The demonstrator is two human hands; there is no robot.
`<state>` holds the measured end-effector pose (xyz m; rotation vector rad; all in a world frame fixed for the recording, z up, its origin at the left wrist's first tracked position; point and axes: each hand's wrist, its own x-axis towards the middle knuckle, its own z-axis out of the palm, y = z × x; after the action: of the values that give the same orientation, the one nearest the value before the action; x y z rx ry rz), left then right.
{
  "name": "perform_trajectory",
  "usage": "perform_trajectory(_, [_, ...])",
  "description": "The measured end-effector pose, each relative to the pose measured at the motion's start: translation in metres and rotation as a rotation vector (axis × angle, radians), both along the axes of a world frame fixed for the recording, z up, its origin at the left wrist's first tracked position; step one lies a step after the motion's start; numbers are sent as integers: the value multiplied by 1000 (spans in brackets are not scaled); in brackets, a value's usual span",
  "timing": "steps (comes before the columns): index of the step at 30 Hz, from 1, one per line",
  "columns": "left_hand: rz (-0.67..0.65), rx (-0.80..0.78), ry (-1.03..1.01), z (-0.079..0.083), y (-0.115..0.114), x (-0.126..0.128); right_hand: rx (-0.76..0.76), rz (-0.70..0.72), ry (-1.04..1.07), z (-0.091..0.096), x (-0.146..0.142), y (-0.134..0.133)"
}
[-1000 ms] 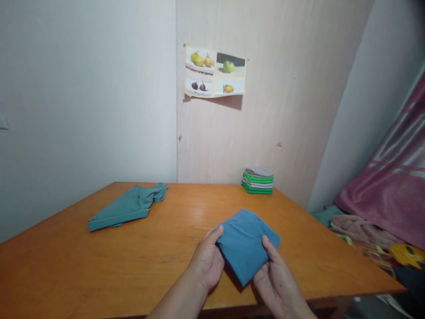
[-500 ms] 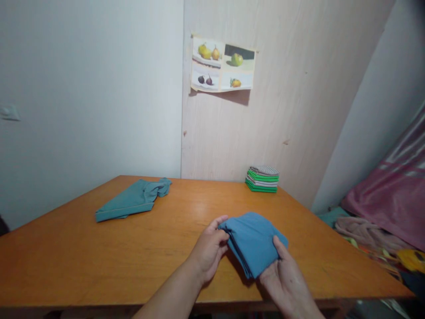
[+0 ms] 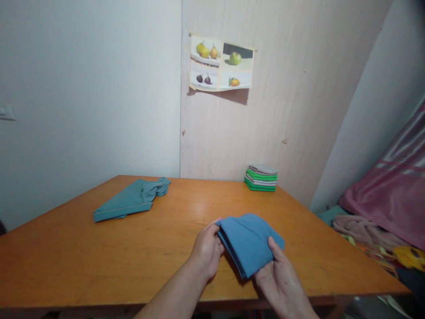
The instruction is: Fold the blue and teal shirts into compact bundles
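Blue folded cloth (image 3: 249, 243) is held just above the near edge of the wooden table (image 3: 99, 266), pinched at its left corner by the left hand (image 3: 207, 250) and cupped from below by the right hand (image 3: 282, 281), whose thumb is pressed on top. For a neat fold, the layered edges are best kept aligned and the grip kept even on both sides, so that no layer is let slip.

The fingers of the left hand (image 3: 206, 250) lie under the left edge of the folded blue cloth (image 3: 249, 241) and cannot be seen; only the thumb shows on top. The right hand (image 3: 281, 280) likewise hides its fingers beneath the cloth. Both forearms run off the bottom edge. The table (image 3: 99, 261) is cut at the left and bottom. The pile of bedding (image 3: 388, 208) runs off the right edge.
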<state>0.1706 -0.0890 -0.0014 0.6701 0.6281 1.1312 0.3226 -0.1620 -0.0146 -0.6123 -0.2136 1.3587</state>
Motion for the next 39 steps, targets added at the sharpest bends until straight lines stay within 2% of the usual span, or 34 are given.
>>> perform_trajectory(4, [-19, -84, -82, 4, -5, 0, 28, -9, 3, -1, -1, 2])
perform_trajectory(7, [-26, -103, -18, 5, -2, -6, 23, 0, -3, -1, -2, 0])
perform_trajectory(10, [-198, -76, 136, 6, 8, -15, -1, 31, -1, 1, -4, -7])
perform_trajectory(13, [-361, 26, 262, 10, 21, -25, -31, 83, 12, 6, -7, -14])
perform_trajectory(17, [-343, 185, 346, 18, 32, -33, -72, 182, 18, 12, -11, -21])
perform_trajectory(22, [-302, 316, 434, 25, 33, -37, -84, 265, 65, 13, -12, -25])
perform_trajectory(33, [-438, 547, 509, 39, 40, -55, -46, 405, 3, 10, -10, -30])
perform_trajectory(39, [-507, 562, 481, 43, 33, -59, -24, 471, -29, 9, -10, -33])
